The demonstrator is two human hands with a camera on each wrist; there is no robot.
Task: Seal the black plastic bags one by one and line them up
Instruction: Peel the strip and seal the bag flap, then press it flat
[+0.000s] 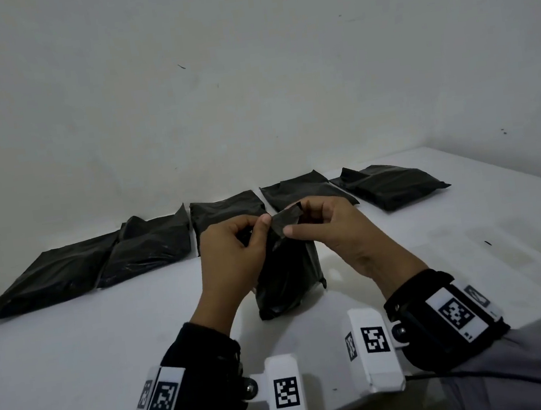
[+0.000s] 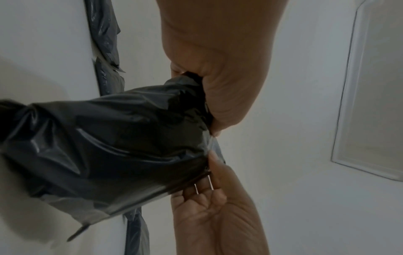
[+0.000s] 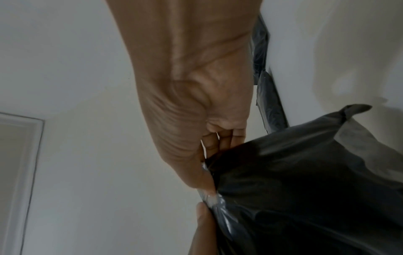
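Both hands on the bag's flap

Only the head view shows five bags point(image 1: 229, 211) lined behind the held bag point(image 1: 286, 277); left hand point(image 1: 231, 254) and right hand point(image 1: 336, 227) both pinch its flap point(image 1: 286, 221).

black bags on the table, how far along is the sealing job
Done: five black bags lie flat in a row by the wall. In hand: a sixth bag stands upright, left hand and right hand pinching its top flap. Left: close it, add it to the row. No other loose bags visible.

The right hand point(image 3: 191, 96) pinches the top edge of a black plastic bag point(image 3: 305, 189); more bags point(image 3: 270, 103) lie behind.
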